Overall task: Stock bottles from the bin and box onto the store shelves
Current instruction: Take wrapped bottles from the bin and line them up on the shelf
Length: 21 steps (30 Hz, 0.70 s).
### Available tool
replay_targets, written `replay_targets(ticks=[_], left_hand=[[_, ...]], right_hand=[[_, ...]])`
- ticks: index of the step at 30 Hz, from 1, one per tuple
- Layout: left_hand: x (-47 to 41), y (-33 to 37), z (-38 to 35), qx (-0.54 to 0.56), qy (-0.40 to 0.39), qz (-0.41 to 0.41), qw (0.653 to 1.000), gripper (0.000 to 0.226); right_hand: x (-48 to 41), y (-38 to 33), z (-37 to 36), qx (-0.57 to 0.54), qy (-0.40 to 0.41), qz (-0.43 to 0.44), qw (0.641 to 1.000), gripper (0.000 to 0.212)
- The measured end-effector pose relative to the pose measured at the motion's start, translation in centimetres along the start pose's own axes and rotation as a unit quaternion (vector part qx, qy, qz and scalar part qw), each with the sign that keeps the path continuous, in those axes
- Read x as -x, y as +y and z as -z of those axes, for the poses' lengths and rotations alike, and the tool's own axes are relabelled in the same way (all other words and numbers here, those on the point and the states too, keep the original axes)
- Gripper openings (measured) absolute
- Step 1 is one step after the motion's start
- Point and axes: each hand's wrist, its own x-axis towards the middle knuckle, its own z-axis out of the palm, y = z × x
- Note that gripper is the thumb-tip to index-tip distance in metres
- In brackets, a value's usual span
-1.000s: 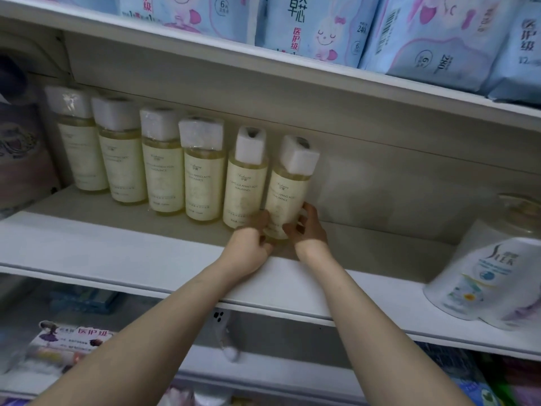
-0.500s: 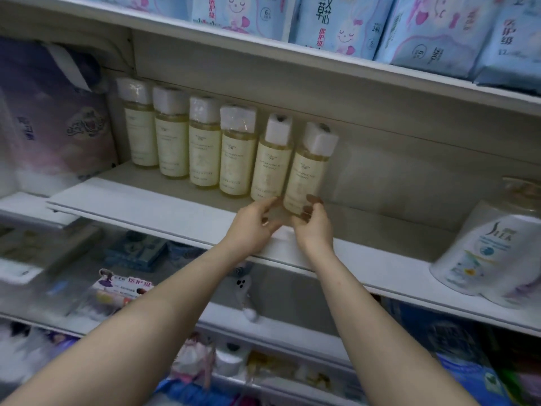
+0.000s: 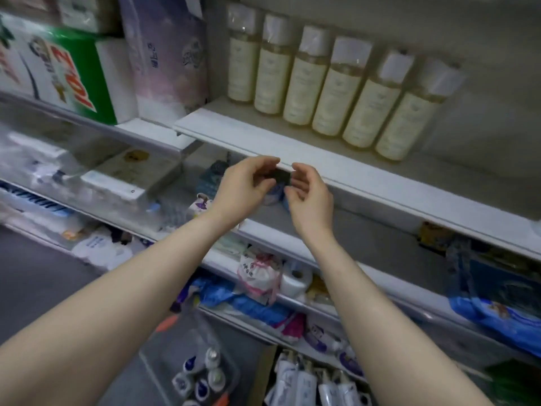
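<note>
Several pale yellow bottles with white wrapped caps stand in a row on the white shelf. My left hand and my right hand hover side by side just below that shelf's front edge, fingers loosely curled and apart, holding nothing. On the floor below, a clear plastic bin with orange latches holds several small white and blue bottles. To its right a cardboard box holds white pump bottles.
Detergent boxes and a purple paper pack fill the left shelf. Lower shelves carry mixed packets, a tissue roll and blue bags. Grey floor lies at the left.
Both hands have let go of the last yellow bottle and drawn back down below the shelf edge. My view has tilted down, and the bin and box have come into sight.
</note>
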Motion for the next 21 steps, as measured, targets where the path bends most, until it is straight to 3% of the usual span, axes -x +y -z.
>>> replay_targets(ticks=[9, 21], left_hand=[[10.7, -13.1, 5.9, -0.012, -0.038, 0.137, 0.99, 0.039], [26.2, -28.8, 2.3, -0.009, -0.06, 0.351, 0.935, 0.038]], right_hand=[[9.9, 6.1, -13.0, 0.024, -0.127, -0.084, 0.988, 0.043], [20.8, 21.6, -21.7, 0.086, -0.321, -0.232, 0.914, 0.043]])
